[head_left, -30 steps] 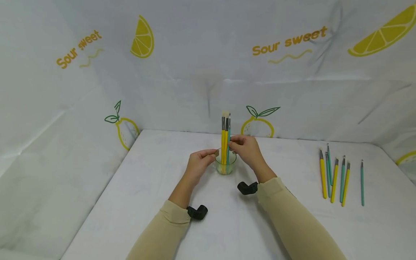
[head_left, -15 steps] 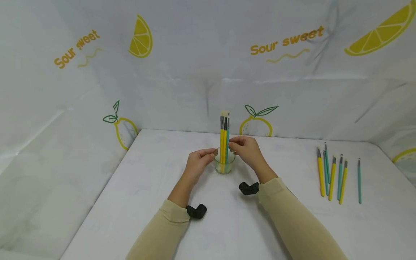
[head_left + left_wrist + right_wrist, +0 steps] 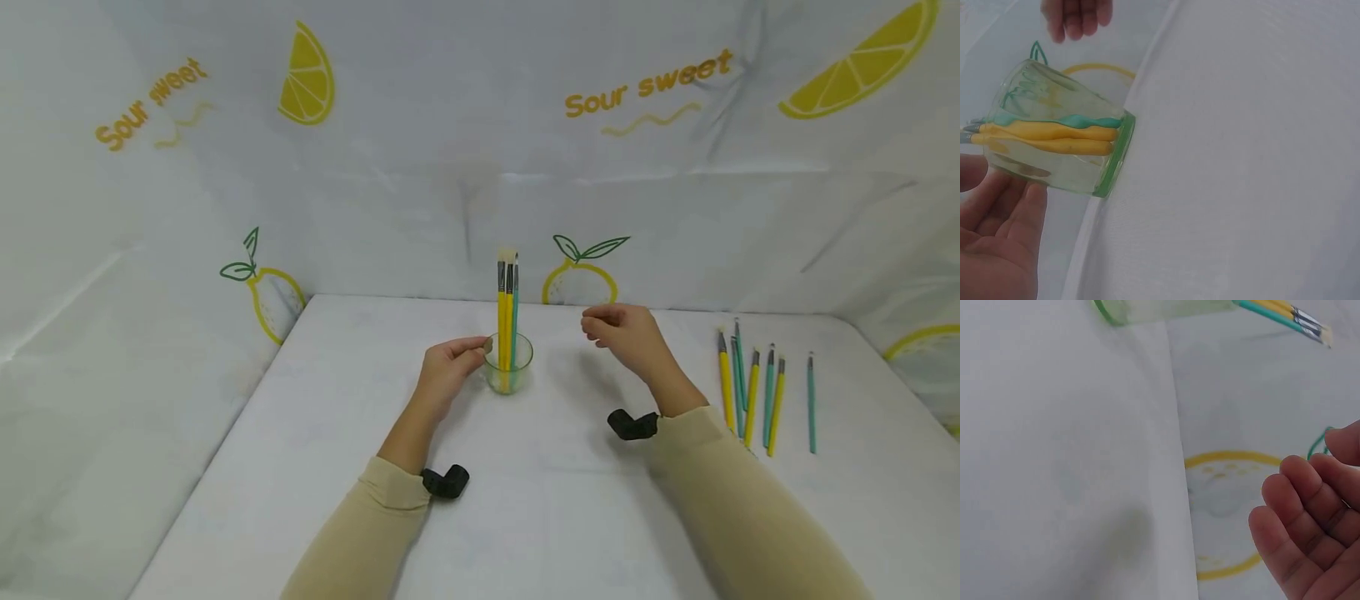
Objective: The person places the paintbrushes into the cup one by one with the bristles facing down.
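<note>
A clear greenish glass (image 3: 526, 358) stands upright on the table, with two yellow paintbrushes (image 3: 506, 325) and a teal paintbrush (image 3: 515, 321) in it, bristles up. My left hand (image 3: 442, 375) pinches the near-left rim between thumb and fingers. In the left wrist view the brushes' handle ends reach close to the glass's green base (image 3: 1119, 156). My right hand (image 3: 628, 337) is in the air to the right of the glass, apart from it. Its fingers (image 3: 1285, 500) are loosely bent with nothing between them in the right wrist view.
Several more yellow and teal paintbrushes (image 3: 752, 400) lie on the white table (image 3: 525, 517) at the right, beyond my right forearm. A white cloth (image 3: 420, 167) printed with lemons hangs behind the table. Each wrist carries a black camera mount (image 3: 446, 482).
My right hand has let go of the teal paintbrush and moved right, away from the glass. The left hand stays at the rim. The head view has shifted slightly.
</note>
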A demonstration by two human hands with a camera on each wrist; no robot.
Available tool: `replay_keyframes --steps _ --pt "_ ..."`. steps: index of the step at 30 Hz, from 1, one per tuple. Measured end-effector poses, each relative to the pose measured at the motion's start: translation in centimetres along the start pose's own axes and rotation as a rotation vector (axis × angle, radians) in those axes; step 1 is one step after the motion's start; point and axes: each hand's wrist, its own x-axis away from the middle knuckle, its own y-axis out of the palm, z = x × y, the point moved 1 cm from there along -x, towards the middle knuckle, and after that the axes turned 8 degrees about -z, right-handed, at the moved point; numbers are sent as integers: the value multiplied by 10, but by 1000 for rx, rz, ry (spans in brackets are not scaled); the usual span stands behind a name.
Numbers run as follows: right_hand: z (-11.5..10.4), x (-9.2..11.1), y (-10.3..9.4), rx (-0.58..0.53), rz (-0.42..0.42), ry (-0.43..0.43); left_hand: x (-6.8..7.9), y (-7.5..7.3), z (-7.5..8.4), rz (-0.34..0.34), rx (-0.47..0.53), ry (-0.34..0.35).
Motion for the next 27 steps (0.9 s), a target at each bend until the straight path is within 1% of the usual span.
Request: replay_keyframes --steps 3,8,13,15,17,21,23,27 --pt "11 8 -24 28 37 27 0 -2 2 6 4 -1" --pt "34 24 -64 53 88 111 -3 -5 3 9 14 -11" --pt "64 40 -101 117 93 220 -4 -5 1 25 23 -41" --pt "75 47 -114 126 95 260 -4 -5 0 29 25 -50" --pt "87 54 -127 141 105 293 -5 -5 0 32 27 -55" --pt "108 70 -151 149 127 332 -5 -5 0 31 29 -56" --pt "119 78 -162 155 145 369 -5 -5 0 23 31 -52" --pt "141 96 -181 156 149 447 -5 -5 1 16 30 -48"
